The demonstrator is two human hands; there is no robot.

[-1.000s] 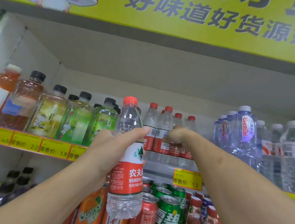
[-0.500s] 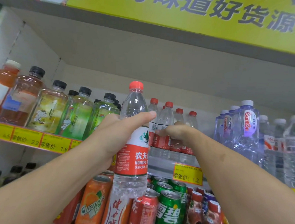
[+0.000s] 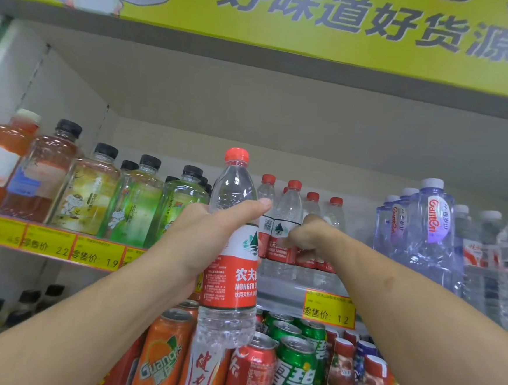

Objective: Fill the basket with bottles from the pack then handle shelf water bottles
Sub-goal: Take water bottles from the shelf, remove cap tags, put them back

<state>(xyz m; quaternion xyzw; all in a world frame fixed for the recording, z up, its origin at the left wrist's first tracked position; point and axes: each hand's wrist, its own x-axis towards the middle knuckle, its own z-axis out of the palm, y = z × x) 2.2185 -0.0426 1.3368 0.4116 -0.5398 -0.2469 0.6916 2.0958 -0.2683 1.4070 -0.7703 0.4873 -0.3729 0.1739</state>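
a: far left first — what's readable?

b: amber and green tea bottles (image 3: 88, 191) on the upper shelf (image 3: 45, 241); their labels are blurred, and the leftmost is cut by the frame edge. dark-capped bottles (image 3: 22, 304) below are too dim to identify.

a: and the left hand?

b: the left hand (image 3: 213, 234) grips a red-capped water bottle (image 3: 230, 269) upright in front of the shelf, thumb across its shoulder. the fingers are hidden behind the bottle, and the label text is partly cut off by the curve.

a: right hand?

b: the right hand (image 3: 310, 239) is curled among the small water bottles (image 3: 287, 222) on the shelf — it looks closed on one, though which bottle i cannot tell, since the fist covers the contact.

a: further right?

b: purple-tinted bottles (image 3: 429, 230), then clear ones cropped at the edge. cans (image 3: 293, 374) below are half hidden by the arms.
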